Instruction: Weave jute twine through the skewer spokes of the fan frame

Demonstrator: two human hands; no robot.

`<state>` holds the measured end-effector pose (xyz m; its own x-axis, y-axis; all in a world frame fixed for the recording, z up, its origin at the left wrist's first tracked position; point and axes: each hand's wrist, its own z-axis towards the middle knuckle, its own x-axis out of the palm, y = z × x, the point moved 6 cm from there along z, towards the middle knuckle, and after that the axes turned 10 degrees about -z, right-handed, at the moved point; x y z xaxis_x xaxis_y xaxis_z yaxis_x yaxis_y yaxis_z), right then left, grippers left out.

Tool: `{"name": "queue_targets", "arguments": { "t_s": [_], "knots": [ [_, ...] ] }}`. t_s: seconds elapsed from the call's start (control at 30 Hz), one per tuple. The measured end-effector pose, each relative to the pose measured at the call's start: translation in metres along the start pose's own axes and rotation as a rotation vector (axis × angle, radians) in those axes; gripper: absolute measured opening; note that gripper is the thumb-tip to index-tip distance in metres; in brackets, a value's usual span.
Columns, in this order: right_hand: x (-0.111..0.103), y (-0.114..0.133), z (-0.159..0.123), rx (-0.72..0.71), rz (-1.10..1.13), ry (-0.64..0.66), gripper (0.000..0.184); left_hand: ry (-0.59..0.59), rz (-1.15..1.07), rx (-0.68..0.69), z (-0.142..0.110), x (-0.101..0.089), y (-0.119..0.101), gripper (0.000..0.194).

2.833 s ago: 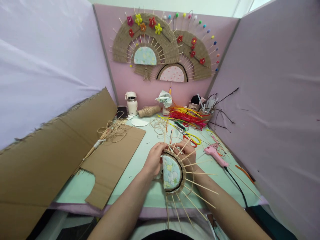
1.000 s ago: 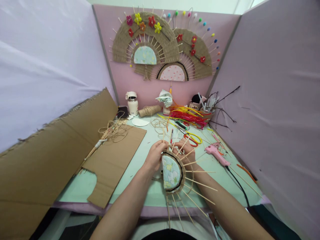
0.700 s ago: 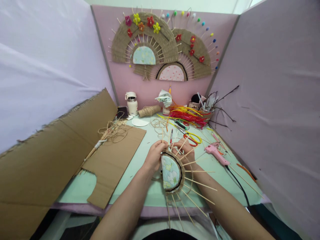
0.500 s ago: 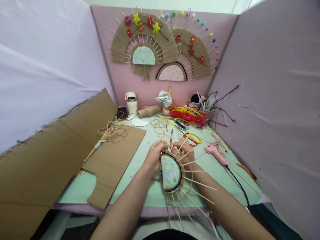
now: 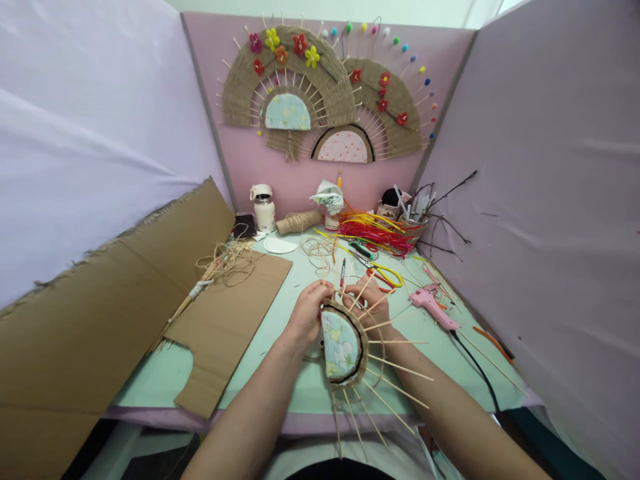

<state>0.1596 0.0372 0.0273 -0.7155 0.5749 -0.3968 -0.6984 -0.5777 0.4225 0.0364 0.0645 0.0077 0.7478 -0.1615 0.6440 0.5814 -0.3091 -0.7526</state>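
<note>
A half-round fan frame [image 5: 343,347] with blue floral cloth, a black cord line and a twine-wrapped rim stands tilted over the near table. Thin wooden sticks [image 5: 400,367] spread from its curved edge. My left hand [image 5: 311,310] is closed on the frame's upper end, thumb near the top sticks. Among the upper sticks, my right hand [image 5: 369,300] has its fingers bent together on a strand of twine [image 5: 383,353], which loops down behind the sticks. Part of the right hand is hidden by the sticks.
Cut cardboard [image 5: 245,313] lies left. A pink glue gun [image 5: 435,308] with a black cord rests right. Beyond my hands are yellow-and-red scissors [image 5: 385,273], a pen [image 5: 343,272], a twine roll [image 5: 299,222] and red pipe cleaners [image 5: 380,237]. Finished fans [image 5: 290,73] hang on the back panel.
The fan frame's upper sticks have shifted slightly left. Both hands keep nearly the same place and hold.
</note>
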Motion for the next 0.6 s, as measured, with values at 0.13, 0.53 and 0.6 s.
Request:
{"name": "queue_targets", "arguments": {
  "t_s": [0.13, 0.53, 0.6],
  "knots": [
    [0.000, 0.000, 0.000, 0.000, -0.010, 0.003, 0.005, 0.001, -0.042, -0.041, -0.001, 0.000, 0.003, 0.018],
    [-0.007, 0.004, 0.003, 0.025, 0.034, -0.018, 0.005, 0.259, 0.099, -0.304, -0.013, 0.002, 0.011, 0.033],
    [-0.006, 0.003, 0.003, 0.037, 0.030, -0.009, 0.005, 0.235, 0.093, -0.263, -0.012, 0.001, 0.007, 0.032]
  ]
}}
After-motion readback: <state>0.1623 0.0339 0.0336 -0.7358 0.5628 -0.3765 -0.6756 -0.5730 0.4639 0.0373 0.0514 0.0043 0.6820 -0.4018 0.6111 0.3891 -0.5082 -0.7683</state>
